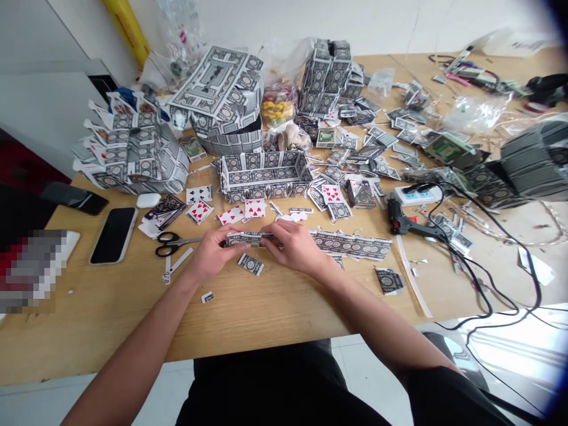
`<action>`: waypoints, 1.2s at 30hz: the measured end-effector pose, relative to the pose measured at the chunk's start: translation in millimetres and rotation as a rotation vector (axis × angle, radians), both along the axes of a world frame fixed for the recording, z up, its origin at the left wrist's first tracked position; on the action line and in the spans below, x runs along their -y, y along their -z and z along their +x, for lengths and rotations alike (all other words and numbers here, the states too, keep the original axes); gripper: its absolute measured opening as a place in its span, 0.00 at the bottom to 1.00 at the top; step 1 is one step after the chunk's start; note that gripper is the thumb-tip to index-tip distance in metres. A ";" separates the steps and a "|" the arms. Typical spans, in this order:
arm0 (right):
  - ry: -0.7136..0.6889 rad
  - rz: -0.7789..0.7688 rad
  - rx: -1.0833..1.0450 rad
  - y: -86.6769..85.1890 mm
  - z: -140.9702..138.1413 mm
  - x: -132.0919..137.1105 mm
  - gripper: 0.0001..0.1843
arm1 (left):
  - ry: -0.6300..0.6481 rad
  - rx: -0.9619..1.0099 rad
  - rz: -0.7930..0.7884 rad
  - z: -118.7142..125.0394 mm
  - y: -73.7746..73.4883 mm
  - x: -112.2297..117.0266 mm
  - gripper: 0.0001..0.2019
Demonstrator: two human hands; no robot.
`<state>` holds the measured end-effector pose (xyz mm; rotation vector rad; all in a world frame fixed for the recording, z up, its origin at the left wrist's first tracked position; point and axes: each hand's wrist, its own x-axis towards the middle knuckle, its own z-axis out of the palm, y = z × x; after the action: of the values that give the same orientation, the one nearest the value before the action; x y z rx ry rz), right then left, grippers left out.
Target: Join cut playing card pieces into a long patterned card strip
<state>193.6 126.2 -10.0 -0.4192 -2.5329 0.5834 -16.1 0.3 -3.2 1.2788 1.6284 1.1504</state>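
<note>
A long strip of joined playing cards (352, 244), patterned in black and white, stretches across the table in front of me. My left hand (215, 253) pinches its left end between thumb and fingers. Close beside it, my right hand (293, 244) grips the same strip, its fingers over the top. To the right of my right hand the strip runs on unsupported by a hand. One patterned card piece (251, 264) lies just below the strip. A pair of black scissors (171, 244) rests left of my left hand, its blade tips near that hand.
Behind the strip stands an open card-covered box (266, 174). A glue gun (410, 222) with black cables lies right, by a white power strip (417, 194). A phone (114, 235) is at left. Card-built pieces (137, 148) and scattered loose cards (255, 208) fill the back.
</note>
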 end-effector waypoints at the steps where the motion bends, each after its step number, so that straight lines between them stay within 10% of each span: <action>1: -0.002 -0.012 0.008 -1.0 0.2 0.1 0.10 | 0.006 0.003 -0.015 -0.5 -1.2 0.0 0.11; 36: -0.016 -0.044 0.002 -8.7 0.9 1.6 0.10 | -0.159 0.027 -0.088 2.8 -3.0 -0.2 0.16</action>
<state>194.5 124.5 -1.3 -0.4161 -2.5312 0.6465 -13.3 0.5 -0.2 1.0895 1.7664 1.1723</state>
